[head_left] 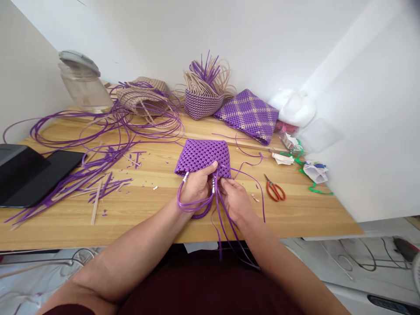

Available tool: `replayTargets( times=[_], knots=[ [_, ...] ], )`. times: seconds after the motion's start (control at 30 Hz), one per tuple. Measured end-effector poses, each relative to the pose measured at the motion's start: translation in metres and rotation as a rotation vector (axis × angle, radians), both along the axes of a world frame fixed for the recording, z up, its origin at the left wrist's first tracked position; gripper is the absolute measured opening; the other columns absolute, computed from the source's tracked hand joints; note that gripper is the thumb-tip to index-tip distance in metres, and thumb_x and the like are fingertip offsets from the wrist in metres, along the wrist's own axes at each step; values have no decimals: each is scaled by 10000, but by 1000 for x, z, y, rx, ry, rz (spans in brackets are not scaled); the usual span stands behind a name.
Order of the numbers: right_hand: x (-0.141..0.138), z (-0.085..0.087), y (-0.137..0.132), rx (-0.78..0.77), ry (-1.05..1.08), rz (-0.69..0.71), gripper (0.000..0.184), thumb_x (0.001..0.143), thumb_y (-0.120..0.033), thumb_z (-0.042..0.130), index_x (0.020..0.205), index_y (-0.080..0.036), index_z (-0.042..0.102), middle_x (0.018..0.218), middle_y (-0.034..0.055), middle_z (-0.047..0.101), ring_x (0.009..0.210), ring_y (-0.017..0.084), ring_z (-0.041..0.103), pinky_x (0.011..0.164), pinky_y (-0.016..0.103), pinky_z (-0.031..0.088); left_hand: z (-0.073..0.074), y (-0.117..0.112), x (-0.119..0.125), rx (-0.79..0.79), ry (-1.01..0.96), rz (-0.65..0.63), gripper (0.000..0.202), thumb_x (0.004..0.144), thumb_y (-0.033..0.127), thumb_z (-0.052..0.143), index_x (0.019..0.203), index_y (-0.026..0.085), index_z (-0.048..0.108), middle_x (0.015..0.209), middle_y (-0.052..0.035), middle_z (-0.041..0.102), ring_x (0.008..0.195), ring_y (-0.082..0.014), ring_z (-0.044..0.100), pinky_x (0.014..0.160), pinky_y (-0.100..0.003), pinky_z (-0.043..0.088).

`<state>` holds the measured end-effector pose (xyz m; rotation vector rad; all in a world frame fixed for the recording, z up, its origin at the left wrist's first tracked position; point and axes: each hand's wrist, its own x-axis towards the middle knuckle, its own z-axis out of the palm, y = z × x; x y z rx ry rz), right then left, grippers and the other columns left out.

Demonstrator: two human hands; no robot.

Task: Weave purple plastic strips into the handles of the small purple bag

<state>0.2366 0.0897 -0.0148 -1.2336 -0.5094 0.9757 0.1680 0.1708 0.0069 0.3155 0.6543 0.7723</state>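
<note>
A small purple woven bag (205,154) lies on the table before me, its open edge toward my body. My left hand (198,183) grips that edge, thumb on top and fingers underneath, with a loop of purple cord handle (194,205) hanging over the wrist. White wrapping (213,184) shows where the handle meets the bag. My right hand (233,194) is closed at the near right corner, its fingertips pinched by the edge among loose purple plastic strips (229,218). Exactly what the right fingertips hold is partly hidden. Loose strip ends trail down over the table's front edge.
Red-handled scissors (275,190) lie to the right. Coiled purple strips (108,127) and offcuts (110,186) cover the left side, near a black device (39,175) and a jar (83,83). Woven baskets (203,103) and a plaid purple bag (251,113) stand along the back.
</note>
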Motion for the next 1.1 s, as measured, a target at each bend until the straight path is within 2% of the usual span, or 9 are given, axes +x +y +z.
replayTargets(
  times=[0.1, 0.2, 0.33, 0.5, 0.67, 0.8, 0.9, 1.0, 1.1],
  knots=[
    [1, 2, 12, 3, 170, -66, 165, 643, -241, 761, 693, -185, 614, 684, -6, 651, 622, 135, 580, 638, 260, 496, -2, 0, -1, 25, 1, -21, 138, 786, 177, 741, 718, 135, 628, 627, -19, 615, 473, -109, 526, 505, -256, 468],
    [6, 6, 16, -50, 255, -45, 147, 655, -192, 750, 678, -178, 605, 616, -22, 610, 546, 108, 535, 548, 225, 461, -4, 2, -2, 57, 42, -14, 149, 796, 199, 736, 716, 129, 632, 655, -29, 623, 497, -111, 539, 497, -251, 464],
    [14, 8, 13, -86, 367, 14, 67, 709, -141, 706, 735, -161, 648, 667, -4, 640, 574, 99, 556, 554, 201, 479, -4, 4, -3, 92, 53, 8, 102, 802, 165, 714, 736, 120, 650, 689, -30, 643, 543, -112, 568, 536, -242, 492],
    [19, 4, 9, -87, 432, 69, 32, 719, -134, 660, 737, -159, 652, 661, 18, 631, 574, 116, 560, 530, 205, 494, 0, -2, -5, 98, 74, -113, 246, 796, 270, 742, 660, 132, 591, 584, -22, 591, 442, -94, 495, 460, -228, 415],
    [23, 5, 8, -39, 449, 128, 73, 662, -129, 680, 676, -161, 615, 591, -8, 563, 498, 79, 462, 407, 162, 370, -1, -7, -7, 117, 51, -164, 260, 796, 311, 743, 666, 141, 596, 582, -20, 589, 439, -93, 494, 446, -220, 407],
    [25, 9, 8, -20, 438, 153, 146, 620, -144, 720, 667, -156, 583, 538, -44, 479, 451, 53, 373, 366, 151, 268, -7, -4, -5, 176, 48, -69, 157, 792, 242, 746, 708, 156, 645, 663, -25, 645, 520, -106, 565, 532, -227, 477],
    [20, 8, 10, 31, 407, 106, 248, 602, -166, 741, 612, -184, 494, 491, -79, 399, 445, 48, 346, 400, 155, 288, -8, -2, -3, 169, 6, 9, 84, 797, 168, 725, 735, 162, 669, 742, -21, 682, 606, -110, 611, 612, -230, 515],
    [12, 4, 16, 113, 293, -72, 301, 565, -180, 768, 602, -195, 470, 465, -100, 375, 431, 45, 299, 403, 175, 264, -4, -4, -2, 117, -28, 27, 54, 799, 129, 710, 762, 153, 680, 772, -27, 693, 633, -108, 623, 648, -230, 535],
    [6, 0, 23, 158, 117, -274, 237, 571, -232, 766, 697, -191, 570, 534, -76, 506, 463, 71, 387, 444, 207, 336, 3, -9, -2, 70, -27, 15, 44, 799, 124, 711, 792, 152, 676, 730, -26, 678, 584, -110, 604, 631, -239, 545]
  ],
)
